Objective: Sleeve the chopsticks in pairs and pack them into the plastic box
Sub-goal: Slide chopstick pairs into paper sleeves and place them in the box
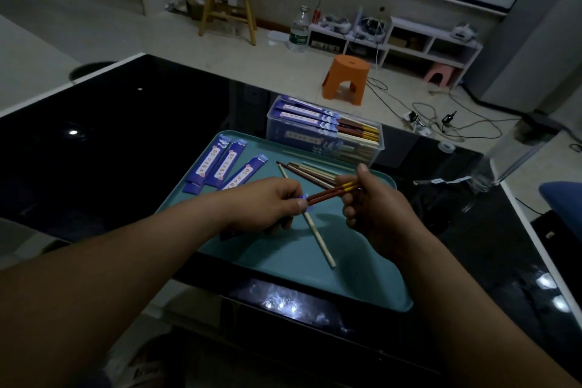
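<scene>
Left grip (pixel 267 203) pinching sleeve (pixel 303 198), right grip (pixel 374 208) pinching brown chopsticks (pixel 327 192), teal tray (pixel 283 261), black table (pixel 126 142), orange stool (pixel 346 72)

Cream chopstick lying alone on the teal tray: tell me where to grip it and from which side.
Probably pinch the long cream-coloured chopstick at its near half, from above and the right. That half lies flat on bare teal plastic tray with room on both sides, while its middle runs beneath the left hand.

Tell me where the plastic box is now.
Head view, near centre: the plastic box stands on the black table just beyond the far edge of the teal tray, past the right hand.
</scene>
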`<action>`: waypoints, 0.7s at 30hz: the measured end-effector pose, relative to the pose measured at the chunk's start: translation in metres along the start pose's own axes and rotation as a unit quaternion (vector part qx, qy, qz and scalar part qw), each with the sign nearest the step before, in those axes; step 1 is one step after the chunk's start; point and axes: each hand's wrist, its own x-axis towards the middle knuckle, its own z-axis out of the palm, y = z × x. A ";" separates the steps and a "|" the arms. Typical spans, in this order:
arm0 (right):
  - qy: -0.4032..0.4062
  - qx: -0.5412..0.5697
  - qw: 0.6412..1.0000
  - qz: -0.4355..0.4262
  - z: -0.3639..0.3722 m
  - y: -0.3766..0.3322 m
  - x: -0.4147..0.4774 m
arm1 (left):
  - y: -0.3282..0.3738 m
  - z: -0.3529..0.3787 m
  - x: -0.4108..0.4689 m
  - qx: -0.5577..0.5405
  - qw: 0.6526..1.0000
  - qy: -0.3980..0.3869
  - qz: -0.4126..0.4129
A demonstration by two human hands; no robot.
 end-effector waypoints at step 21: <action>0.091 0.072 0.991 -0.060 -0.005 0.004 0.011 | -0.018 -0.018 0.028 0.293 0.908 0.282 0.097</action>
